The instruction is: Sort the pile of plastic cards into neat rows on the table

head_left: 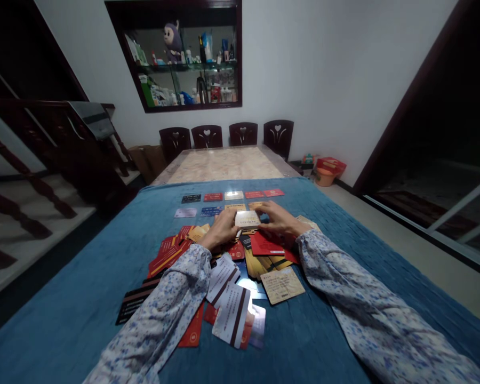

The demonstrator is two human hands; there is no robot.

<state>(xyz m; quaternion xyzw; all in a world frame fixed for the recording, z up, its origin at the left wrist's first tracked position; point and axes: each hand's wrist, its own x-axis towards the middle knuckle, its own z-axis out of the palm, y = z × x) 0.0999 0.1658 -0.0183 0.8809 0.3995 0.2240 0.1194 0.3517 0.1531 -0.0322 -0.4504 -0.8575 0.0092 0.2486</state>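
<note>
Between my hands sits a pale, cream-coloured stack of cards [247, 219], gripped at its two sides. My left hand [224, 226] is closed on the stack's left edge. On the opposite edge are the curled fingers of my right hand [279, 217]. Beneath them spreads a loose heap of cards: a red card [267, 244] under my right wrist, black-and-gold cards [256, 266], and red cards [170, 250] left of my left wrist. Nearer me lie white cards with a dark stripe [232, 316] and a beige card [282, 285]. My sleeves cover part of the heap.
Beyond my hands, cards lie in rows, among them a black card [191, 199], a red card [213, 197] and a blue card [212, 211]. A blue cloth [84, 266] covers the near table. Dark chairs [207, 137] stand at the far end.
</note>
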